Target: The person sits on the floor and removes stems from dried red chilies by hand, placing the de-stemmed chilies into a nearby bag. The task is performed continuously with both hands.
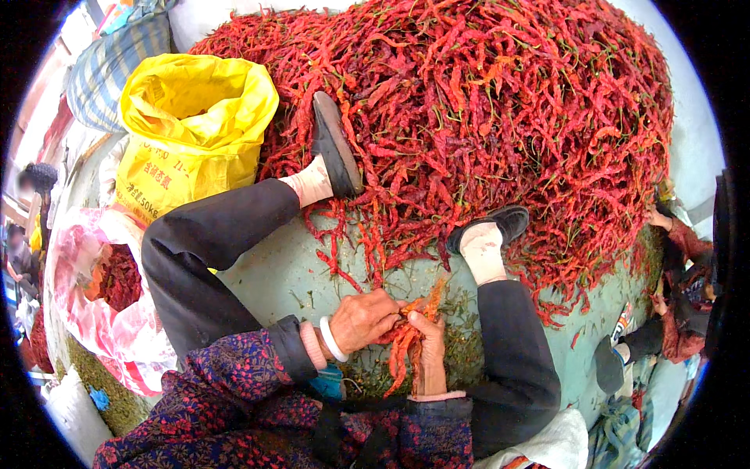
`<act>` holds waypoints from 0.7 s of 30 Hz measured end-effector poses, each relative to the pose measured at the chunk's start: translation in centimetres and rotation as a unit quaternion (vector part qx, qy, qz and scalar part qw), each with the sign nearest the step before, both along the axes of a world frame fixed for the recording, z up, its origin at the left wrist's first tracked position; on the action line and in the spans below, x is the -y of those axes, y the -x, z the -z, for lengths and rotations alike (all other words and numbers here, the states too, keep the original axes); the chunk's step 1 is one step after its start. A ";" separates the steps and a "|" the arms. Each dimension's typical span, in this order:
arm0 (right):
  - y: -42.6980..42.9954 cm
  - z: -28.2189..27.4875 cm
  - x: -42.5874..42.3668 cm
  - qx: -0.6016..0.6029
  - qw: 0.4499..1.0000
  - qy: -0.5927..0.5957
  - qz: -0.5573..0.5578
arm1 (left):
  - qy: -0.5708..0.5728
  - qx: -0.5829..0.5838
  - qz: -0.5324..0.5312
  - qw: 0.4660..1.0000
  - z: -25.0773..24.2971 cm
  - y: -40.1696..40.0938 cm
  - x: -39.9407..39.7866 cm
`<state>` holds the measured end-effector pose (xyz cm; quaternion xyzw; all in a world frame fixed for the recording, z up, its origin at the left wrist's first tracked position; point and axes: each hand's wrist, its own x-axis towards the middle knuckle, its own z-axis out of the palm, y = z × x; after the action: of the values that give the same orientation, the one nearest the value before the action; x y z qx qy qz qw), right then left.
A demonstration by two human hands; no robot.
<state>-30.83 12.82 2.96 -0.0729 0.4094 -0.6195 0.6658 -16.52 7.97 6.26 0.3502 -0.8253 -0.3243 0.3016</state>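
My right hand (432, 346) holds a small bunch of orange-red chili peppers (401, 349), some hanging below my fingers and one pointing up past my thumb. My left hand (360, 321), with a white bangle (331, 340) at the wrist, meets the bunch from the other side. Its thumb and fingers pinch together at the peppers, though the fingertips are partly hidden. Between my outstretched legs, loose green stems (463, 337) are scattered on the floor under my hands. Beyond my shoes rises a large heap of red chili peppers (469, 129), with a few strays reaching towards me.
An open yellow woven sack (187, 176) stands beyond my left knee. Nearer, a pink-and-white plastic bag (76, 299) contains red chili peppers. A blue-striped sack (111, 76) lies behind. At the right, another person's hand (661, 219) touches the heap's edge. A white sack (556, 439) lies by my right thigh.
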 end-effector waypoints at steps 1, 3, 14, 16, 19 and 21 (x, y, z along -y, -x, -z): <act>0.3 0.4 -0.1 0.008 1.000 -0.015 0.007 | -0.015 -0.011 0.022 1.000 0.0 0.3 0.1; 1.0 0.8 -0.3 0.027 0.998 -0.046 0.017 | -0.047 -0.029 0.062 0.997 0.1 0.5 0.5; 1.9 0.7 -0.3 0.182 0.983 -0.025 -0.006 | -0.073 0.087 -0.146 0.983 6.4 -3.1 12.0; 1.6 0.0 -0.3 0.186 0.982 -0.027 -0.002 | -0.015 0.144 -0.128 0.981 7.7 -2.5 12.6; 1.6 0.3 -0.3 0.186 0.982 -0.024 0.002 | 0.036 0.272 -0.090 0.957 8.6 -1.7 13.5; 1.7 0.5 -0.4 0.191 0.981 -0.020 0.000 | 0.028 0.368 -0.087 0.925 8.6 -0.8 13.7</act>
<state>-32.50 13.19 2.45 0.0601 0.2869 -0.6134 0.7334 -15.68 -5.69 -2.33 0.5064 -0.8536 -0.1216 0.0133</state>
